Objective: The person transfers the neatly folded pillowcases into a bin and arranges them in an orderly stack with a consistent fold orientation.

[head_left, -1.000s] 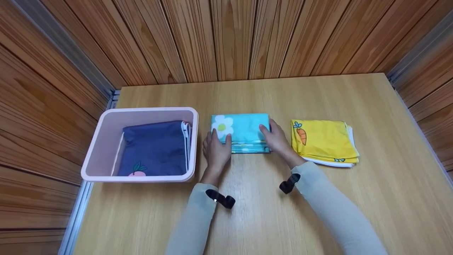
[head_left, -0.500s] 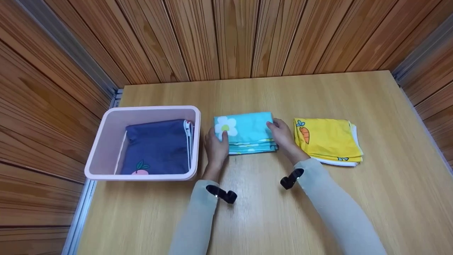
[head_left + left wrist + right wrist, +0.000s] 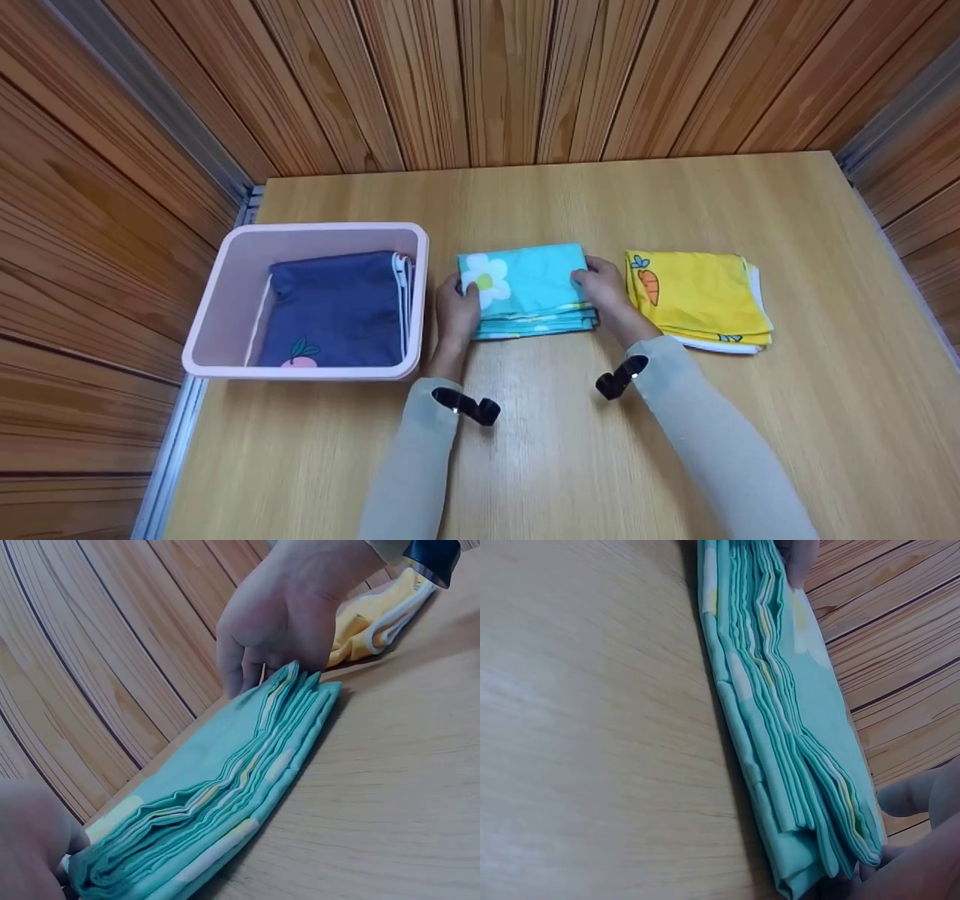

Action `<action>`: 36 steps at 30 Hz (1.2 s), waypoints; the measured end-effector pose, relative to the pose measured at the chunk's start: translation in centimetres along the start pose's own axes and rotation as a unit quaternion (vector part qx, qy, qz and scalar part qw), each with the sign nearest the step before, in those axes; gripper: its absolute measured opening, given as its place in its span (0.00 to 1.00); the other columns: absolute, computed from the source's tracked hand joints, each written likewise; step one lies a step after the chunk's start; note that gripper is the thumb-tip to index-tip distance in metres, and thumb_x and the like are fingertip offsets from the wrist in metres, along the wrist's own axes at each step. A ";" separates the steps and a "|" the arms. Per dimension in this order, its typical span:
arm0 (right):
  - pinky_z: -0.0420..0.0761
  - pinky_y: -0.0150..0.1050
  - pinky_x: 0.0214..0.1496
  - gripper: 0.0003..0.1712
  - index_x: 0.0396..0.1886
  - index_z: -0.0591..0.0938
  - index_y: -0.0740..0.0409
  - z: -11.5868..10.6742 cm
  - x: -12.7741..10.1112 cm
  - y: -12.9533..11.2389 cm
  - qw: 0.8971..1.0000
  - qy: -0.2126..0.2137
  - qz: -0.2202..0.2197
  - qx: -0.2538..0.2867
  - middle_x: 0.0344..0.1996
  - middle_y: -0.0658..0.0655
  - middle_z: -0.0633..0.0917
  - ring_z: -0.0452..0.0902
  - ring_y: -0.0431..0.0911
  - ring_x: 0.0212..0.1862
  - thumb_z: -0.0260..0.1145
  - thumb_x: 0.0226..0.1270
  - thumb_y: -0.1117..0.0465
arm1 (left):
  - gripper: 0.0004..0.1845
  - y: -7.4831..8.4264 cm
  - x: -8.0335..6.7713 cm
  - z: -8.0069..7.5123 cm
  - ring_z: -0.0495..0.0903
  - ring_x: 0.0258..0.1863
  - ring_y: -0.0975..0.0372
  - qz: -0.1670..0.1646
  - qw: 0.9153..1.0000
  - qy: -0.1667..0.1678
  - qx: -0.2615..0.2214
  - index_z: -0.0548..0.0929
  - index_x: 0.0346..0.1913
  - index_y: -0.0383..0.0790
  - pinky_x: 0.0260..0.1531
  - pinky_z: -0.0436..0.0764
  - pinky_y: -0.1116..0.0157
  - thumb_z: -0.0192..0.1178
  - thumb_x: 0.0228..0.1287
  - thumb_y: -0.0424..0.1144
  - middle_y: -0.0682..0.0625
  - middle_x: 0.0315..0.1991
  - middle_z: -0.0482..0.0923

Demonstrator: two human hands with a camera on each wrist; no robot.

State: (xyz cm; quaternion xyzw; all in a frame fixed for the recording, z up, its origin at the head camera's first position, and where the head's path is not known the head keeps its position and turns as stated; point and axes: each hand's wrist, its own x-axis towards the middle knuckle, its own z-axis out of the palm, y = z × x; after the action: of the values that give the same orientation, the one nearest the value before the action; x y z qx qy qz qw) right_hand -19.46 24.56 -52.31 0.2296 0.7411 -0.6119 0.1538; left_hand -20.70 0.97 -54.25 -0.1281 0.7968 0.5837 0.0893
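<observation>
A folded turquoise cloth with a white flower lies between both hands at the middle of the table, its stacked layers facing the person. At its left end, my left hand grips it, thumb on top and fingers at the side. My right hand pinches the opposite end, with the thumb over the upper face. In the left wrist view the cloth's many folds show edge-on. The right wrist view shows the layers fanning slightly near the right hand. Whether the cloth is lifted off the wood, I cannot tell.
To the left stands a pale pink bin containing a folded navy cloth with a peach-like print. A folded yellow cloth with carrot prints lies to the right on the wooden table. Wood-panelled walls enclose the back and sides.
The left fingers have gone from lying over the cloth's top to gripping its left end. Both hands have drawn the turquoise cloth slightly toward the person, and it now sits a little askew.
</observation>
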 end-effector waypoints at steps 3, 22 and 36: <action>0.50 0.49 0.80 0.35 0.81 0.53 0.64 -0.1 0.0 0.1 1.000 -0.003 0.002 0.001 0.80 0.62 0.55 0.47 0.53 0.80 0.50 0.80 0.62 | 0.22 -0.1 0.0 0.1 0.73 0.66 0.52 -0.005 1.000 0.005 -0.013 0.72 0.69 0.30 0.70 0.68 0.56 0.51 0.77 0.33 0.38 0.65 0.75; 0.56 0.49 0.79 0.33 0.78 0.59 0.65 -0.3 -0.4 0.2 0.999 0.031 -0.008 0.010 0.76 0.64 0.63 0.57 0.54 0.76 0.52 0.76 0.70 | 0.18 -0.3 0.1 0.3 0.71 0.66 0.51 -0.006 0.998 0.008 -0.062 0.70 0.65 0.36 0.70 0.68 0.54 0.46 0.77 0.28 0.39 0.66 0.72; 0.62 0.50 0.75 0.20 0.67 0.65 0.63 -0.2 0.1 1.5 0.991 0.046 -0.125 -0.006 0.69 0.64 0.70 0.65 0.54 0.70 0.49 0.79 0.68 | 0.18 -0.7 0.4 0.1 0.69 0.70 0.55 0.072 0.995 -0.032 -0.060 0.68 0.68 0.44 0.71 0.66 0.56 0.46 0.81 0.33 0.45 0.69 0.71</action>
State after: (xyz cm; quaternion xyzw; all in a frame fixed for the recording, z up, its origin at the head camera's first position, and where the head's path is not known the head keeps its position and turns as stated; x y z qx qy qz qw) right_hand -18.71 25.03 -53.58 0.1621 0.7737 -0.6109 0.0437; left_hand -20.84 0.79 -55.05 -0.0570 0.7642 0.6393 0.0642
